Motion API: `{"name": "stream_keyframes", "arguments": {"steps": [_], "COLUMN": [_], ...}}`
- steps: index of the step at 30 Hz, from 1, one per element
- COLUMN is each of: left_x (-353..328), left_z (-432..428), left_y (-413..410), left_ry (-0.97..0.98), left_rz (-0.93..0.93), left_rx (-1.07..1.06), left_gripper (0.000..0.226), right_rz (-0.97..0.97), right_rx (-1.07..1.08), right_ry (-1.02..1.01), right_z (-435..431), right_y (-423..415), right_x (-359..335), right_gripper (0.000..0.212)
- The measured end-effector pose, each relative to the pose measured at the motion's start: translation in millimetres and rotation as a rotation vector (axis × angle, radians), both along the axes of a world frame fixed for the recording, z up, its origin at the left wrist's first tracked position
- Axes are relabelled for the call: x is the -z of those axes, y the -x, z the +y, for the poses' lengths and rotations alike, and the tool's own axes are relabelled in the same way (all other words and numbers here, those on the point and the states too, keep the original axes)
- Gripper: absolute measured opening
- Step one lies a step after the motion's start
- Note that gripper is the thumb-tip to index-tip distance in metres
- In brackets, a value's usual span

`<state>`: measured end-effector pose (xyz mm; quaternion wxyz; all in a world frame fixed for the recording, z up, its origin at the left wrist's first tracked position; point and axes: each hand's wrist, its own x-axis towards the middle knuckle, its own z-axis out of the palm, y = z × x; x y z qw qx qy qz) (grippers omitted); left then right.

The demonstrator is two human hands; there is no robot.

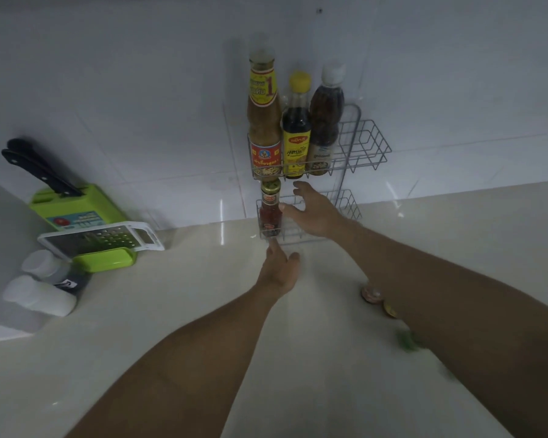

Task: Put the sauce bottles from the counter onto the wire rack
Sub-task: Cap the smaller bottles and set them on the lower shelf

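Note:
A two-tier wire rack (369, 143) hangs on the white tiled wall. Its upper tier holds three bottles: a tall tan sauce bottle (264, 121), a dark bottle with a yellow cap (295, 128) and a dark bottle with a white cap (325, 121). A small red sauce bottle (270, 210) stands at the left end of the lower tier. My right hand (314, 211) is spread open just right of that bottle, fingertips close to it. My left hand (280, 267) reaches under the lower tier, one finger touching the rack's bottom edge. Neither hand holds anything.
On the counter to the right, partly hidden by my right forearm, lie two small jars (372, 294) and something green (408, 341). At left stand a green knife block (76, 207), a white grater (102, 237) on a green box, and two white-capped containers (41, 292).

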<state>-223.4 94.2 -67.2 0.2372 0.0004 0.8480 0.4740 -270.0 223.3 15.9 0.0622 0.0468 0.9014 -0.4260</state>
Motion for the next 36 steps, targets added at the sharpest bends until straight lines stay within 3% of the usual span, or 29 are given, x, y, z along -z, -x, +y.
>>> {"name": "stream_keyframes", "arguments": {"steps": [6, 11, 16, 22, 28, 32, 36], "left_x": [-9, -13, -11, -4, -3, -10, -20], "left_z": [43, 85, 116, 124, 121, 117, 108], "left_y": [-34, -66, -83, -87, -87, -81, -68], "left_ry": [0.005, -0.025, -0.055, -0.034, -0.042, -0.073, -0.158], "left_rz": [0.061, 0.071, 0.168, 0.21, 0.218, 0.268, 0.206], "left_rx": [0.214, 0.414, 0.447, 0.377, 0.301, 0.185, 0.03], "left_gripper": [0.079, 0.091, 0.063, 0.058, 0.056, 0.039, 0.024], "right_rz": [0.025, -0.122, -0.289, -0.173, -0.151, -0.072, 0.086], "right_rx": [-0.003, -0.034, -0.065, -0.059, -0.137, -0.204, -0.308], "right_ry": [-0.262, -0.566, -0.765, -0.695, -0.708, -0.646, -0.598], "right_z": [50, 93, 122, 132, 131, 121, 109], "right_y": [-47, -95, -121, -126, -118, -110, -100], "right_x": [-35, -48, -26, -7, -12, -31, -49], "right_gripper": [0.063, 0.065, 0.071, 0.03, 0.029, 0.043, 0.035]}}
